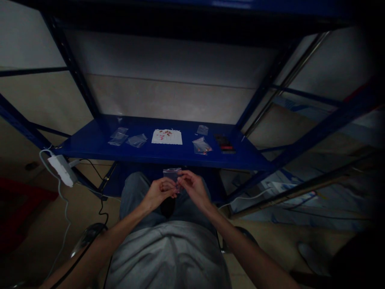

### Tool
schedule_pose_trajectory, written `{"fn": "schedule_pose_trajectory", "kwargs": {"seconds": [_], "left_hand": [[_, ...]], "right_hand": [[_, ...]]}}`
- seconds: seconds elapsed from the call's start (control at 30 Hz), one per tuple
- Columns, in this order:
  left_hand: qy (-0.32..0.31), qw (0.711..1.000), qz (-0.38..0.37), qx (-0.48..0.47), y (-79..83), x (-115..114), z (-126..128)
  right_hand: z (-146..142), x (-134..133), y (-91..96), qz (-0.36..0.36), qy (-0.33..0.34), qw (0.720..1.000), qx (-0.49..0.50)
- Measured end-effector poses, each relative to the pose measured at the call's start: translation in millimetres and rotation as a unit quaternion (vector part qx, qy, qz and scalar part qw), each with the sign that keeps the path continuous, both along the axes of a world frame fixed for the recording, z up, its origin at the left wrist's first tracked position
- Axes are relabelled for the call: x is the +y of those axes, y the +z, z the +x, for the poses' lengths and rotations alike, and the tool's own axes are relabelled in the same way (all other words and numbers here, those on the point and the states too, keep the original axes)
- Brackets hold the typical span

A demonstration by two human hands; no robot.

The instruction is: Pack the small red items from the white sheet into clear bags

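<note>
Over my lap, just in front of the blue shelf (141, 155), a small clear zip bag (171, 172) is held between both hands. The fingers of my left hand (162, 190) pinch its lower left part. My right hand (192, 185) grips its right edge, thumb and fingers together. Whatever may be inside the bag is too dark to make out. Beyond the hands, a white sheet (168, 140) on the shelf carries several small pink and brown pieces (165, 134).
Clear bags (118, 137) and another pile of bags (137, 140) lie left of the sheet. To its right are bags with small reddish pieces (202, 145), one more bag (202, 129) and a dark red-and-black item (225, 144). A white power strip (62, 170) hangs at left.
</note>
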State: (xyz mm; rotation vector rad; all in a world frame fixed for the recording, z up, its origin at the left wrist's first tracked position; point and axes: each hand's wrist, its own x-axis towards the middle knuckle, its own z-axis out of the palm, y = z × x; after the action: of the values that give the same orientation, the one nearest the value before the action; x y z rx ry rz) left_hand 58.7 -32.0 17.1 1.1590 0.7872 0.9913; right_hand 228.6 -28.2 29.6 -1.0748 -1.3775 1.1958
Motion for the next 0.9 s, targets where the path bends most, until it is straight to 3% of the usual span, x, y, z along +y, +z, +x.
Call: {"fn": "schedule_pose_trajectory", "kwargs": {"seconds": [0.13,0.3,0.43,0.67,0.77,0.9], "left_hand": [[0.041,0.999,0.022,0.005,10.0,2.3,-3.2],[0.102,0.993,0.059,0.028,24.0,10.1,-14.4],[0.165,0.983,0.073,0.038,27.0,8.1,-21.0],[0.045,0.997,0.053,0.027,22.6,-3.2,-8.3],[0.057,0.997,0.046,0.003,21.0,-3.7,-3.5],[0.09,0.994,0.059,0.003,24.1,-3.6,-6.2]], "right_hand": [[0.0,-1.3,0.9,-0.028,0.046,0.998,-0.023],[-2.5,-0.9,-1.6,0.035,0.007,0.994,-0.104],[-6.9,-7.7,2.0,0.059,0.019,0.987,-0.147],[-10.6,-13.1,13.1,0.038,0.015,0.998,-0.036],[-11.0,-10.1,11.5,0.005,-0.004,1.0,-0.012],[-8.9,-8.5,12.3,-0.022,0.021,0.999,0.019]]}}
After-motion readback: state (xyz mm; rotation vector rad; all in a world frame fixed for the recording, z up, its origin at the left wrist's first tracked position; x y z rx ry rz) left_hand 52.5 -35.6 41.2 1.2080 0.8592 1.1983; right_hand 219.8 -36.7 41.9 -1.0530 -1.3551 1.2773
